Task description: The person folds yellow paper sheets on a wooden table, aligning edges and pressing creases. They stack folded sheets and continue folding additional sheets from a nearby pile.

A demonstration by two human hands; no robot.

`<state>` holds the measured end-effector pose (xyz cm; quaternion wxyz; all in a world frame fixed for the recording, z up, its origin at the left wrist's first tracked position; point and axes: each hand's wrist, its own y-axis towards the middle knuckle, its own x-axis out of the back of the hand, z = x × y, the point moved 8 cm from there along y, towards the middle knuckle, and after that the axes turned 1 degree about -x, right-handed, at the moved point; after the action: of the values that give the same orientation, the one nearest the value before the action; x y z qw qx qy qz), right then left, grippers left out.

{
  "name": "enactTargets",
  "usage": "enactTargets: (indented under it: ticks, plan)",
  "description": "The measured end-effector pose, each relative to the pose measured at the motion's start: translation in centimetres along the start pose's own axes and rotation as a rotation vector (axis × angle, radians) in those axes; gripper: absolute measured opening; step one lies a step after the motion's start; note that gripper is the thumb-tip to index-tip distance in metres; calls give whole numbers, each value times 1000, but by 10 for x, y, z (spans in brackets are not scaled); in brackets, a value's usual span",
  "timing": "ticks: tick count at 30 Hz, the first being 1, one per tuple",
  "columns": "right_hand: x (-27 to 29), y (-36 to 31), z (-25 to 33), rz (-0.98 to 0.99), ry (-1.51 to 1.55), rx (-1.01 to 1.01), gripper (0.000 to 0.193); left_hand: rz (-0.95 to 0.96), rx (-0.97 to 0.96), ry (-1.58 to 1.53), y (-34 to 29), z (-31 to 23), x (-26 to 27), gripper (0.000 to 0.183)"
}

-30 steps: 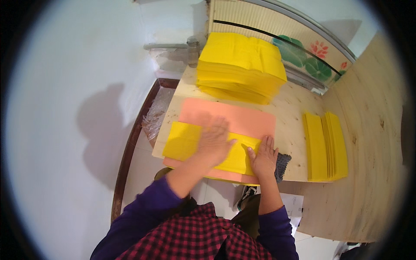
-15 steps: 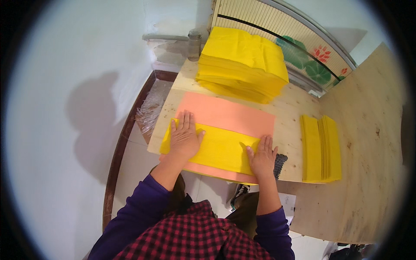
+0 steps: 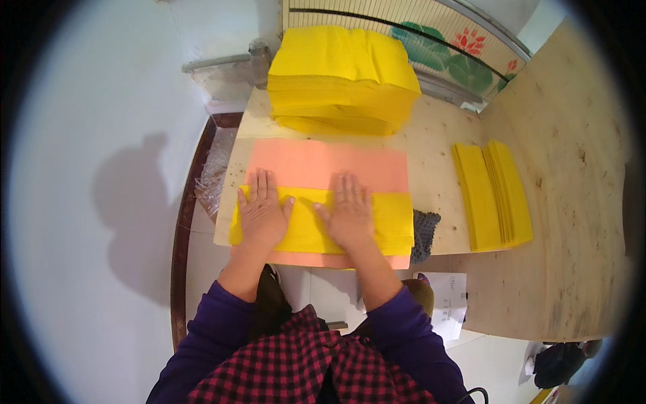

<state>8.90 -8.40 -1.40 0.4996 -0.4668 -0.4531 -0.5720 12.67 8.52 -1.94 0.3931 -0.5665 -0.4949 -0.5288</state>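
Both hands lie flat, palms down, fingers spread and extended, on a folded yellow sheet (image 3: 323, 222). Left hand (image 3: 261, 212) presses the sheet's left part; right hand (image 3: 350, 214) presses near its middle. Neither grips anything; they only press.

The yellow sheet lies as a long band across the near part of a pink sheet (image 3: 328, 165), at the near edge of a wooden worktable (image 3: 437, 145). Pink shows beyond the band and as a thin strip along its near edge.

Beyond the pink sheet, a tall stack of yellow sheets (image 3: 343, 77), square-cornered, its lower layers sagging at the front. To the right, well apart from the hands, a row of folded yellow pieces (image 3: 491, 192) lying fanned in long narrow strips.

Just right of the folded band, a dark grey knitted item (image 3: 425, 232) hangs at the table edge, partly hidden behind the sheets; kind unclear. Below the table, a white printed paper (image 3: 449, 303), text too small to make out. Behind the stack, a panel painted with green leaves and red flowers (image 3: 464, 57), cut off by the stack. Clear plastic wrap (image 3: 214, 175) at the table's left, contents indistinct. Dark bag (image 3: 558, 363) at lower right, blurred by the lens rim.
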Motion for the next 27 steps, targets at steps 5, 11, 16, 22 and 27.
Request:
enactTargets:
  ticks: [5,11,16,22,27]
  plan:
    - [6,-12,-71,4,-87,-142,85,-9,-9,-26,3,3,-4,74]
    - [15,-19,-93,-5,-120,-204,85,47,114,-92,5,33,-4,73]
    - [16,-20,-96,5,-82,-252,82,139,222,-76,6,66,-2,70]
    - [25,-23,-94,-8,-127,-215,82,-4,203,63,3,69,33,67]
    - [16,-23,-31,19,13,6,81,35,-157,-51,-9,-33,22,66]
